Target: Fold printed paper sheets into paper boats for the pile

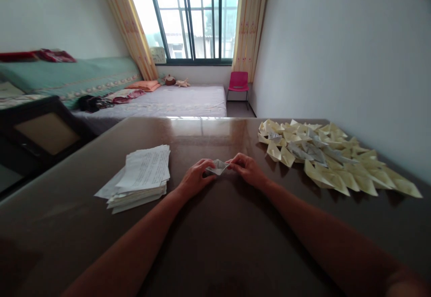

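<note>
Left hand (198, 176) and right hand (245, 168) meet over the middle of the table, gripping one small folded paper (218, 167) between them; the left has its thumb and fingers closed around the near-left side, while the right pinches the opposite corner with its fingertips; the paper is whitish, seems to carry faint print, and comes to a point at the bottom; I cannot tell from here whether it touches the tabletop.

Beyond the left forearm sits a stack of loose sheets (143, 171), the top one covered with lines of print; its edges are uneven, and one sheet juts out to the left; the brown table (208, 234) shines at its far end, where light from the window (202, 23) falls on it.

Over to the person's right, near the wall (336, 54), many folded paper shapes (350, 182) crowd together in overlapping rows, mostly pale yellow, with several greyish-white ones among them; past the table I see a bed (195, 99) with a pale purple cover, and a pink chair (239, 81) just beside it, close to the curtain (247, 28).
</note>
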`<state>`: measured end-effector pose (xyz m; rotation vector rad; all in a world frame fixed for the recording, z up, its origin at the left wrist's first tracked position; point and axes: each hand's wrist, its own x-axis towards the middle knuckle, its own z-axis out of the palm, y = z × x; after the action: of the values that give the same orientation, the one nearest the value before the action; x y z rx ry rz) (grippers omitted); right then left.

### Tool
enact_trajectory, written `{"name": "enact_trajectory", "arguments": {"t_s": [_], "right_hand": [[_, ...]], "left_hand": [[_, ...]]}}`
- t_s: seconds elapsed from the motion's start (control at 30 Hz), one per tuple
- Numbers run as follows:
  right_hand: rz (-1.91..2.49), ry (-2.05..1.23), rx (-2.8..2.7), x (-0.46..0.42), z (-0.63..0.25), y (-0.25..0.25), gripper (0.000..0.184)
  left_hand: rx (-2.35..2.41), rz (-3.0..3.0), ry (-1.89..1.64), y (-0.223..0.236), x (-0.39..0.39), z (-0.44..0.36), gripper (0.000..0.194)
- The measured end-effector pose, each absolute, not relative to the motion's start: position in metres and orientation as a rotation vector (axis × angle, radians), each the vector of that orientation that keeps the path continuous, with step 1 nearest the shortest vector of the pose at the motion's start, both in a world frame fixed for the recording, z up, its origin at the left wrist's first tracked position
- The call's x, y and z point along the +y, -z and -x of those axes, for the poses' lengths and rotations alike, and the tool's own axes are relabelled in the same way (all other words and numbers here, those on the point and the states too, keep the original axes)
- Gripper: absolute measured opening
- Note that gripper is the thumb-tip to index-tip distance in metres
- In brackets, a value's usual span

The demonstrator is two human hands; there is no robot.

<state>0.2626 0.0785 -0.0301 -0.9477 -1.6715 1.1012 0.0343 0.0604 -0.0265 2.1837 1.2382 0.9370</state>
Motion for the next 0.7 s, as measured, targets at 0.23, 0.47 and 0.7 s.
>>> {"name": "enact_trajectory", "arguments": {"t_s": [0.23, 0.47, 0.7], "right_hand": [[0.948, -1.191, -1.6, 0.08, -0.265, 0.026, 0.023], [1.079, -1.186, -1.582, 0.083, -0.266, 0.027, 0.024], [1.047, -1.022, -1.768, 0.08, -0.27, 0.016, 0.03]], "left_hand": [[1.338, -1.943, -1.035, 0.028, 0.068, -0.033, 0.019], [1.389, -1.898, -1.132, 0.028, 0.068, -0.035, 0.026], [1.409, -2.001, -1.072, 0.025, 0.064, -0.039, 0.027]]}}
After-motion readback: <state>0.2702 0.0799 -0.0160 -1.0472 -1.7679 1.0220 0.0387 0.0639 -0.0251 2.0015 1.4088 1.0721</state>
